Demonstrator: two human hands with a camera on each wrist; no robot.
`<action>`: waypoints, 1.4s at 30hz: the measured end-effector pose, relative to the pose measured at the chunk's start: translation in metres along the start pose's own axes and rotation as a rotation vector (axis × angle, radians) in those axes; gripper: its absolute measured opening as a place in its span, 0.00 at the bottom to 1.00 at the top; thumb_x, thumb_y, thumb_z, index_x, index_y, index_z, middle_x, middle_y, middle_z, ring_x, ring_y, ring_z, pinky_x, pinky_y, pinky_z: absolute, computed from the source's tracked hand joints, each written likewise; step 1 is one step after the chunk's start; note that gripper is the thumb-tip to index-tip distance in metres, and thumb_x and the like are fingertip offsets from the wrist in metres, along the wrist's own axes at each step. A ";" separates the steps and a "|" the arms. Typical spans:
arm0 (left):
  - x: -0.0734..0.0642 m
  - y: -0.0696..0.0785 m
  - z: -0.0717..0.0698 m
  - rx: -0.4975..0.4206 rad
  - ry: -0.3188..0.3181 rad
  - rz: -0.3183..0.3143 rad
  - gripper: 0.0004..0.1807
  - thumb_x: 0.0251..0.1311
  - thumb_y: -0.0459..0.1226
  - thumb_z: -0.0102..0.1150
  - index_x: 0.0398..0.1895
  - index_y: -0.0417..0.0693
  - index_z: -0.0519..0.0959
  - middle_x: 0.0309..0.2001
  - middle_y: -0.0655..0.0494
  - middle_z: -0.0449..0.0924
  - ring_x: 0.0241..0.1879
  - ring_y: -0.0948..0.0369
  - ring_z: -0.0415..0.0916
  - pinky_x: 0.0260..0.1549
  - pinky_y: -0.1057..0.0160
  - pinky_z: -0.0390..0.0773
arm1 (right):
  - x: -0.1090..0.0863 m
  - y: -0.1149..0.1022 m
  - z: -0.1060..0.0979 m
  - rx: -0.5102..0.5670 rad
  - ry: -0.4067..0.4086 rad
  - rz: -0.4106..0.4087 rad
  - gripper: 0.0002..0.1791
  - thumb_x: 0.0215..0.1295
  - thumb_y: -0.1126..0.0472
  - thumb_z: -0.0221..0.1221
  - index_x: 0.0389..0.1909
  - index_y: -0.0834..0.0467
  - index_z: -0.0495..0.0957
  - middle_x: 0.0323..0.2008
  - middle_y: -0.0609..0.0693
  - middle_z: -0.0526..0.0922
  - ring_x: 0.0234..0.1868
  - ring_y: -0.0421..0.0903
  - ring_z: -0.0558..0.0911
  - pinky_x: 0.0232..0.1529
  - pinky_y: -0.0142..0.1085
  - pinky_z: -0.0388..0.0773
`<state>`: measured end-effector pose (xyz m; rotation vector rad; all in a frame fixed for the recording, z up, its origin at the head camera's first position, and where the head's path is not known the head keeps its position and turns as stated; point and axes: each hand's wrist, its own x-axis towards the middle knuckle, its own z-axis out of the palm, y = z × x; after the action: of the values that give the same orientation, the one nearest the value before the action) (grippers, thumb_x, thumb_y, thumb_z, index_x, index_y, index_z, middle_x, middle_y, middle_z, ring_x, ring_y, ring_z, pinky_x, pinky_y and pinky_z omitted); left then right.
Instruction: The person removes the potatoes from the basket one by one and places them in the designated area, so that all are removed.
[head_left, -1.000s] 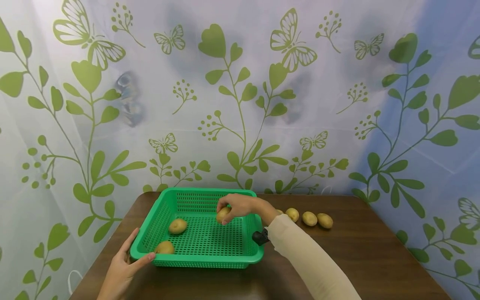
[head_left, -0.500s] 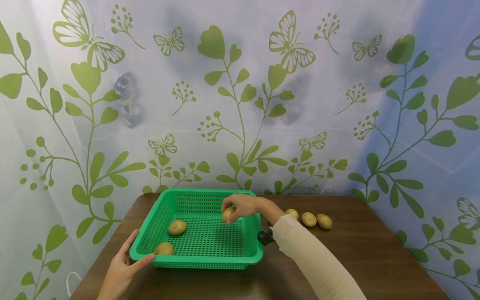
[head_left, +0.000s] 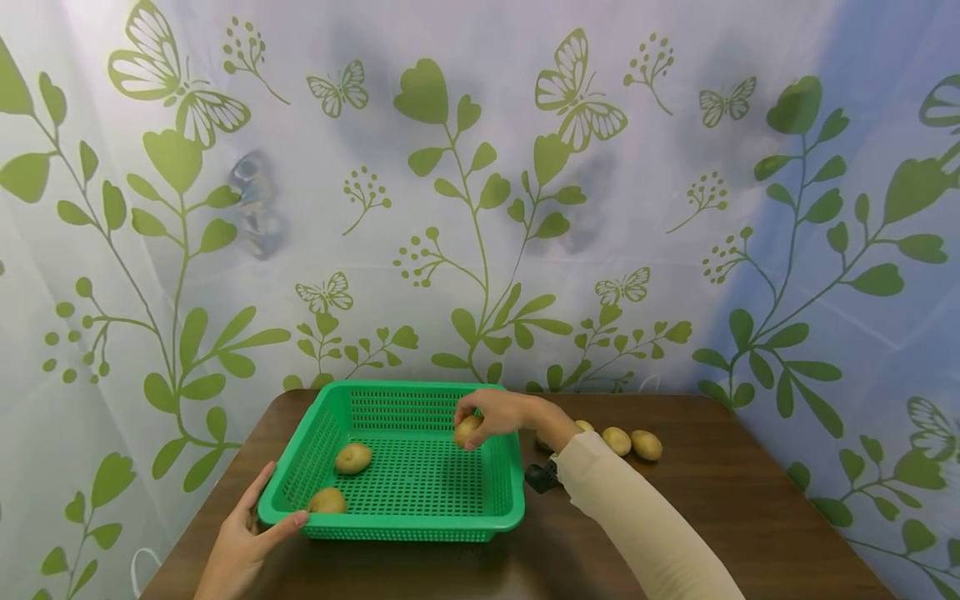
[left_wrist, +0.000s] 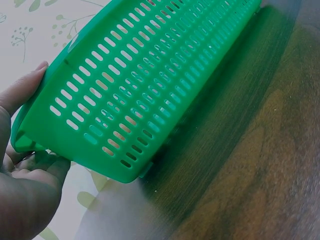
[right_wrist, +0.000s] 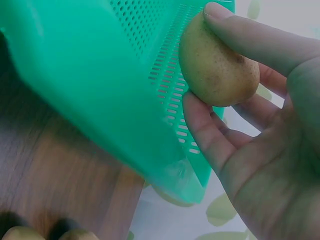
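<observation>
A green plastic basket (head_left: 420,522) with slotted walls sits on the table. My left hand (head_left: 242,533) grips its near left corner; in the left wrist view the thumb lies over the rim and the fingers curl beneath it. Inside the basket's right part, my right hand (head_left: 495,414) holds a potato (right_wrist: 215,65) between thumb and fingers, above the basket floor. Two more potatoes lie in the basket: one potato (head_left: 353,458) toward the left wall, another potato (head_left: 327,501) in the near left corner, partly hidden by the rim.
On the brown wooden table (head_left: 675,517), right of the basket, several potatoes lie in a row, including a potato (head_left: 646,445) at its right end; the right forearm partly covers the row. Behind the table hangs a curtain (head_left: 480,208) printed with leaves and butterflies.
My right hand has moved slightly to the right inside the basket, still holding the potato. My left hand keeps its grip on the corner. The head view has tilted up a little.
</observation>
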<state>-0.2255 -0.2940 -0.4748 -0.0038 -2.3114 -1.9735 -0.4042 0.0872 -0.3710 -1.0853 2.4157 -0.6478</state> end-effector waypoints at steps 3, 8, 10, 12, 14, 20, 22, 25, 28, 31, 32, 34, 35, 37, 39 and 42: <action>0.000 0.000 0.000 -0.006 -0.004 -0.004 0.53 0.70 0.35 0.66 0.85 0.44 0.37 0.77 0.33 0.51 0.53 0.84 0.69 0.47 0.75 0.77 | -0.004 0.003 0.000 0.007 -0.001 0.012 0.17 0.65 0.58 0.73 0.53 0.54 0.81 0.45 0.40 0.81 0.37 0.41 0.78 0.38 0.35 0.77; 0.001 -0.001 0.000 0.009 0.001 -0.001 0.53 0.70 0.35 0.66 0.85 0.44 0.38 0.77 0.33 0.52 0.53 0.84 0.69 0.47 0.75 0.77 | -0.011 0.005 -0.002 0.016 0.006 0.017 0.18 0.65 0.59 0.73 0.53 0.54 0.81 0.46 0.41 0.80 0.37 0.41 0.79 0.37 0.35 0.78; 0.001 0.000 0.000 0.014 0.003 0.000 0.53 0.70 0.35 0.66 0.85 0.45 0.38 0.77 0.33 0.52 0.53 0.84 0.69 0.47 0.75 0.77 | -0.014 0.004 -0.003 0.016 0.009 0.015 0.18 0.65 0.59 0.73 0.53 0.55 0.81 0.46 0.42 0.80 0.36 0.42 0.78 0.37 0.36 0.78; 0.001 0.000 -0.001 0.015 0.002 -0.001 0.54 0.70 0.36 0.66 0.85 0.45 0.38 0.77 0.33 0.52 0.53 0.84 0.68 0.46 0.76 0.77 | -0.017 0.004 -0.004 0.017 0.009 0.009 0.18 0.65 0.60 0.73 0.53 0.56 0.81 0.46 0.42 0.80 0.36 0.42 0.78 0.36 0.36 0.78; 0.001 0.000 0.000 0.011 0.001 -0.002 0.54 0.70 0.36 0.66 0.85 0.45 0.37 0.77 0.33 0.51 0.52 0.85 0.68 0.46 0.76 0.77 | -0.019 0.003 -0.005 0.015 0.009 0.005 0.18 0.65 0.60 0.73 0.53 0.55 0.81 0.46 0.42 0.80 0.36 0.43 0.78 0.36 0.36 0.77; 0.000 0.000 0.001 0.009 0.006 0.019 0.53 0.70 0.34 0.66 0.85 0.43 0.39 0.75 0.32 0.53 0.53 0.83 0.69 0.46 0.76 0.77 | -0.028 0.004 -0.009 -0.011 0.012 0.001 0.18 0.66 0.59 0.73 0.54 0.55 0.81 0.48 0.42 0.80 0.36 0.42 0.78 0.37 0.36 0.77; 0.000 0.000 0.001 0.003 0.008 0.025 0.53 0.70 0.34 0.66 0.85 0.42 0.39 0.75 0.31 0.54 0.53 0.83 0.70 0.46 0.75 0.77 | -0.031 0.004 -0.011 -0.024 0.016 -0.001 0.18 0.66 0.58 0.72 0.54 0.56 0.81 0.48 0.42 0.80 0.37 0.42 0.78 0.37 0.36 0.77; 0.000 0.000 0.001 -0.009 0.006 0.023 0.53 0.70 0.33 0.66 0.85 0.42 0.39 0.75 0.31 0.53 0.53 0.82 0.70 0.46 0.75 0.77 | -0.037 0.004 -0.014 -0.046 0.029 0.000 0.19 0.66 0.57 0.73 0.54 0.55 0.81 0.48 0.42 0.79 0.37 0.41 0.77 0.38 0.37 0.77; 0.000 0.000 0.001 -0.019 0.002 0.012 0.53 0.70 0.34 0.66 0.85 0.42 0.38 0.75 0.31 0.53 0.53 0.82 0.71 0.47 0.75 0.77 | -0.043 0.004 -0.017 -0.067 0.041 0.004 0.18 0.66 0.57 0.73 0.54 0.54 0.81 0.49 0.42 0.79 0.37 0.42 0.77 0.38 0.38 0.76; 0.000 -0.001 0.000 -0.021 -0.001 0.001 0.53 0.70 0.34 0.66 0.85 0.43 0.37 0.75 0.31 0.53 0.52 0.82 0.71 0.47 0.75 0.77 | -0.048 0.008 -0.019 -0.080 0.052 0.008 0.18 0.66 0.56 0.73 0.54 0.54 0.81 0.48 0.42 0.79 0.37 0.42 0.76 0.38 0.38 0.76; 0.000 -0.001 0.000 -0.019 -0.001 0.000 0.54 0.70 0.34 0.66 0.85 0.43 0.37 0.75 0.31 0.53 0.52 0.82 0.71 0.47 0.75 0.77 | -0.050 0.009 -0.019 -0.080 0.053 0.009 0.18 0.66 0.56 0.72 0.54 0.54 0.81 0.48 0.42 0.79 0.37 0.43 0.76 0.38 0.38 0.76; 0.000 -0.001 0.000 -0.017 -0.003 -0.002 0.54 0.70 0.34 0.66 0.85 0.43 0.37 0.75 0.31 0.53 0.52 0.83 0.70 0.46 0.75 0.77 | -0.053 0.013 -0.020 -0.076 0.056 0.013 0.18 0.66 0.56 0.72 0.53 0.54 0.81 0.46 0.42 0.79 0.37 0.43 0.76 0.38 0.39 0.75; 0.000 -0.001 0.000 -0.019 -0.004 -0.004 0.54 0.70 0.34 0.66 0.85 0.43 0.37 0.75 0.31 0.53 0.52 0.83 0.70 0.46 0.75 0.77 | -0.055 0.015 -0.020 -0.074 0.056 0.013 0.17 0.66 0.56 0.72 0.53 0.54 0.81 0.46 0.42 0.79 0.36 0.43 0.76 0.38 0.39 0.75; 0.000 -0.001 0.000 -0.022 -0.007 -0.008 0.54 0.70 0.34 0.66 0.85 0.43 0.37 0.76 0.31 0.52 0.52 0.83 0.70 0.46 0.75 0.77 | -0.059 0.018 -0.020 -0.066 0.058 0.017 0.17 0.66 0.56 0.72 0.53 0.54 0.81 0.45 0.41 0.80 0.35 0.43 0.75 0.37 0.39 0.75; -0.001 -0.001 0.000 -0.019 -0.009 -0.014 0.54 0.70 0.34 0.66 0.85 0.43 0.36 0.76 0.32 0.51 0.52 0.84 0.70 0.46 0.75 0.77 | -0.062 0.022 -0.020 -0.056 0.061 0.019 0.17 0.67 0.56 0.72 0.53 0.54 0.81 0.44 0.41 0.80 0.35 0.43 0.75 0.37 0.40 0.75; -0.001 -0.001 0.000 -0.007 -0.009 -0.026 0.54 0.70 0.35 0.66 0.85 0.44 0.36 0.77 0.32 0.50 0.51 0.85 0.69 0.46 0.75 0.77 | -0.067 0.027 -0.021 -0.044 0.074 0.018 0.17 0.67 0.56 0.72 0.53 0.55 0.81 0.45 0.42 0.80 0.36 0.43 0.76 0.39 0.41 0.75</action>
<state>-0.2245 -0.2942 -0.4757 0.0174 -2.3220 -1.9978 -0.3898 0.1594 -0.3577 -1.0740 2.5106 -0.6418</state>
